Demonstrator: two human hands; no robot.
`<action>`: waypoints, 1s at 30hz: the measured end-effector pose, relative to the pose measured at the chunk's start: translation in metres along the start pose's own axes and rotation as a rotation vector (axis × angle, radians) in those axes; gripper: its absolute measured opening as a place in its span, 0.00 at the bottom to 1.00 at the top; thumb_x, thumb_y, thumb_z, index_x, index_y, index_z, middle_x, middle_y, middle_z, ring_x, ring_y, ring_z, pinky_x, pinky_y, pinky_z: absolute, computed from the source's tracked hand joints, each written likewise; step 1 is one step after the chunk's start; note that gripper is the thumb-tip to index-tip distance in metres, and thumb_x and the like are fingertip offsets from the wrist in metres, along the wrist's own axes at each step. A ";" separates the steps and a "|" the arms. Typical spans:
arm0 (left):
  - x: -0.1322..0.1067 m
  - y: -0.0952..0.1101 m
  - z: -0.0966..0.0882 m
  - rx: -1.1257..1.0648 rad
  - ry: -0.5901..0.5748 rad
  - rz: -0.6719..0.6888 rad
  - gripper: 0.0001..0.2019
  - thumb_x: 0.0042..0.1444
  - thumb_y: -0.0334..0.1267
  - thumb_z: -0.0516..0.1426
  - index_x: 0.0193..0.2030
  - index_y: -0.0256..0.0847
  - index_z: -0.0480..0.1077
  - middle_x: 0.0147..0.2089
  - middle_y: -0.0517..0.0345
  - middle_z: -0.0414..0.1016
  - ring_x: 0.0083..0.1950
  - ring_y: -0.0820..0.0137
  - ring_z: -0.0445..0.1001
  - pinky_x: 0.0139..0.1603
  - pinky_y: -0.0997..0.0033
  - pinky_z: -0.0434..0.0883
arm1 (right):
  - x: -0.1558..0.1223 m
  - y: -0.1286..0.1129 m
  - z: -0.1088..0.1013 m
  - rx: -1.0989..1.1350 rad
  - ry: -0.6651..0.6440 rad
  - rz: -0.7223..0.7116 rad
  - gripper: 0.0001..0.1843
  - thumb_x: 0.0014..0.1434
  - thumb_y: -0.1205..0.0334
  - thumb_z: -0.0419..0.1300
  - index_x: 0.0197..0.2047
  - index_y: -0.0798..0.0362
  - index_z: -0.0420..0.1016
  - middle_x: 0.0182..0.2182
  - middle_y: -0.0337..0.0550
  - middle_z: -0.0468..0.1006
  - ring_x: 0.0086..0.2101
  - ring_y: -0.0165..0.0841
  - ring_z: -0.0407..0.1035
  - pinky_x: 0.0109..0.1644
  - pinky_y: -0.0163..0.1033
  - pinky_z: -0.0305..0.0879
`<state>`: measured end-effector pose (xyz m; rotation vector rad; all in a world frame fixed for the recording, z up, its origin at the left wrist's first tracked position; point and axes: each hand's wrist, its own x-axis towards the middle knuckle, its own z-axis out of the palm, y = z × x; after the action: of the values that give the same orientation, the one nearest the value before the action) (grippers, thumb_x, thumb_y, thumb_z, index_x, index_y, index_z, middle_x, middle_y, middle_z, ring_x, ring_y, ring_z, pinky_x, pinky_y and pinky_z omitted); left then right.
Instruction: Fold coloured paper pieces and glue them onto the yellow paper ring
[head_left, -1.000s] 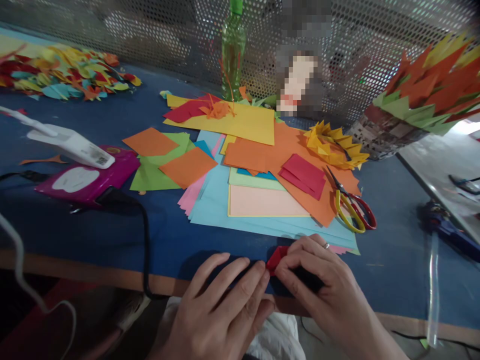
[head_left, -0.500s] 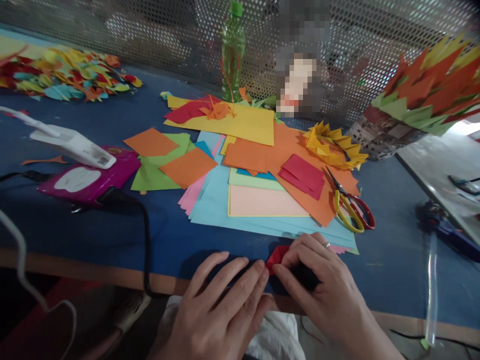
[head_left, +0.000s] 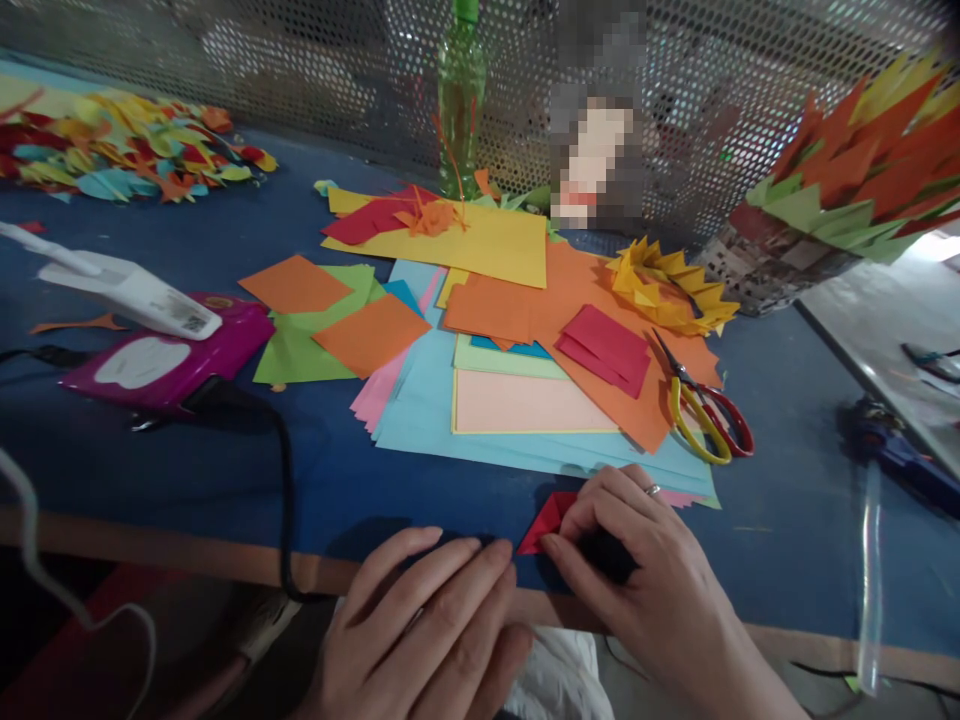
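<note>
Nearest, left hand [head_left: 424,630] lies over the front edge of the counter [head_left: 795,510], palm down, fingers long and slightly apart, pinching nothing; fingertips just beside the pointed left end of a small red folded paper [head_left: 541,526], contact can't be told. Right hand [head_left: 645,560], ring on one finger, has its grip pressed together, thumb and index pinching that red paper at its right part, which the fingers partly hide. Paper sits on the counter near its front edge, between the hands, tip toward the left. Handling, by judgement: very light, thin, fairly crisp along creases, a bit springy so folds may lift if loosened, hardly slippery, easily crumpled or torn. Best hold is a light fingertip pinch across the flat layers near a crease, off the thin tip. Beyond: light blue sheets [head_left: 420,420] with a peach rectangle [head_left: 529,402] on top, scissors [head_left: 683,378] lying partly over the paper stack at right, purple device [head_left: 142,375] at left, exact kind unclear. Farther: red squares [head_left: 604,350] on an orange sheet [head_left: 581,275], yellow pointed ring [head_left: 630,290], loose colored scraps [head_left: 127,150] far left, green bottle [head_left: 459,110] before a perforated screen [head_left: 322,65].
</note>
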<state>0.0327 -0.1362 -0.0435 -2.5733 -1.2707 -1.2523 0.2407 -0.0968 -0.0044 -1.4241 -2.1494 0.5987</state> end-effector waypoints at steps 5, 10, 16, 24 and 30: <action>0.005 -0.003 0.012 0.044 0.003 0.063 0.17 0.67 0.45 0.55 0.55 0.38 0.77 0.55 0.58 0.80 0.55 0.66 0.74 0.68 0.56 0.58 | -0.002 0.001 0.000 -0.012 -0.013 0.010 0.10 0.64 0.66 0.60 0.30 0.51 0.66 0.30 0.37 0.70 0.34 0.31 0.61 0.41 0.42 0.57; 0.010 -0.002 0.013 0.039 -0.059 0.021 0.15 0.67 0.43 0.57 0.54 0.38 0.77 0.55 0.58 0.80 0.55 0.65 0.74 0.68 0.55 0.58 | -0.001 0.001 -0.001 -0.010 -0.012 0.009 0.10 0.64 0.66 0.60 0.31 0.50 0.66 0.31 0.35 0.70 0.34 0.31 0.62 0.42 0.41 0.58; 0.011 0.000 0.010 0.034 -0.039 -0.001 0.13 0.66 0.39 0.58 0.52 0.38 0.77 0.54 0.60 0.81 0.54 0.64 0.75 0.66 0.54 0.60 | -0.002 0.004 -0.004 0.036 -0.010 0.096 0.07 0.64 0.65 0.60 0.41 0.47 0.64 0.34 0.34 0.70 0.36 0.30 0.64 0.40 0.37 0.62; 0.012 -0.004 0.009 0.028 -0.059 0.006 0.11 0.63 0.37 0.60 0.51 0.40 0.78 0.53 0.60 0.81 0.53 0.62 0.76 0.64 0.52 0.62 | -0.006 0.005 -0.008 0.079 -0.066 0.096 0.07 0.67 0.68 0.56 0.45 0.46 0.64 0.37 0.35 0.70 0.39 0.30 0.65 0.44 0.38 0.62; 0.013 -0.002 0.003 0.035 -0.057 0.018 0.10 0.64 0.35 0.59 0.50 0.39 0.78 0.54 0.60 0.81 0.53 0.62 0.76 0.63 0.52 0.62 | -0.006 0.007 -0.009 0.067 -0.051 0.057 0.08 0.66 0.69 0.55 0.46 0.47 0.64 0.37 0.37 0.71 0.40 0.31 0.65 0.45 0.39 0.63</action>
<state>0.0376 -0.1253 -0.0377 -2.6086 -1.2635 -1.1505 0.2529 -0.0992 -0.0027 -1.4531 -2.1126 0.7289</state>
